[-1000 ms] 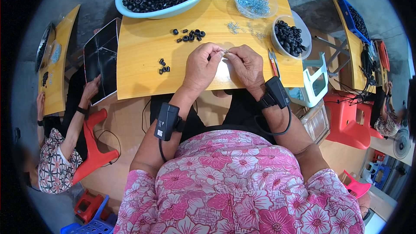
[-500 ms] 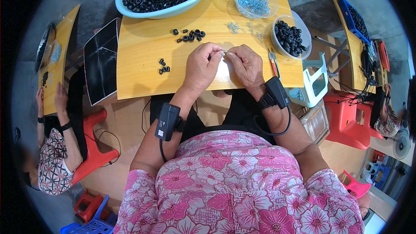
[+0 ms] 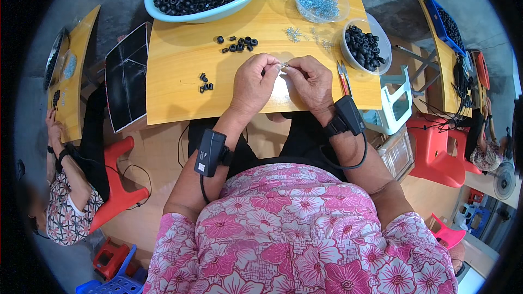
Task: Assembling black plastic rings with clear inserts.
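Note:
Over the front part of the wooden table, my left hand and my right hand meet with thumbs and fingers pinched. Between their fingertips shows a tiny, shiny metallic piece, too small to name. Beyond my left hand lies a loose group of black ring-shaped parts, and a smaller group of black parts is left of it. Small silvery bits are scattered past my fingertips. Red-handled tweezers or a similar slim tool rests right of my right hand.
At the back, a light blue basin is heaped with black parts. A clear bowl of bluish metal bits and a clear tub of black rings stand on the right. A pale stool adjoins the table; a co-worker sits left.
My right hand has shifted very slightly right, and the metallic piece shows more between the fingertips. My left hand stays in place. The co-worker on the left has brought their hands together.

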Motion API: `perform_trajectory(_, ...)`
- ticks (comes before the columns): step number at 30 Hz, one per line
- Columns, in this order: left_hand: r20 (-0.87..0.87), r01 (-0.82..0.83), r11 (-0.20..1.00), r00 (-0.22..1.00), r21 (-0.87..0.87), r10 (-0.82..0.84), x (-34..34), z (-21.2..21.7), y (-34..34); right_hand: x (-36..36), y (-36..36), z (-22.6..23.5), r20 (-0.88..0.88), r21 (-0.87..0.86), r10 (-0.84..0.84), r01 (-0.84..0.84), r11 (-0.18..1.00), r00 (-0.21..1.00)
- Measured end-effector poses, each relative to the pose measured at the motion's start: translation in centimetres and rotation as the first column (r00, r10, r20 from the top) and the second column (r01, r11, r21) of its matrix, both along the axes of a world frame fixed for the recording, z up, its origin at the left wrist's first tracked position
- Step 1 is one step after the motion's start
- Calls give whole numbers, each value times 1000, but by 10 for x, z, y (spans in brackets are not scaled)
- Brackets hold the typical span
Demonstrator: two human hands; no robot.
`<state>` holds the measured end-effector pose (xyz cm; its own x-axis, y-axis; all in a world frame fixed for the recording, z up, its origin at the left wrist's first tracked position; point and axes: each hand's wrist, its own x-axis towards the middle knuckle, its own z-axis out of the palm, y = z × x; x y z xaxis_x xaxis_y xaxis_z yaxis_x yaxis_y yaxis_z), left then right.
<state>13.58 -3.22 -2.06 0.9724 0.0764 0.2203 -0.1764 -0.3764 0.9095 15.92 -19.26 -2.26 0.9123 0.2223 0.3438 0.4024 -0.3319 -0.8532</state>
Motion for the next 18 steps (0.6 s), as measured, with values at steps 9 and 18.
perform_trajectory(9, -1, 9, 1000, 1000, 5, -9, -1, 2, 0, 0, 0, -5, -47, 39, -11, 13, 999, 999)
perform_trajectory(18, -10, 25, 1000, 1000, -15, -25, 0, 1, 1, 0, -1, -4, -60, 35, -18, 20, 999, 998)
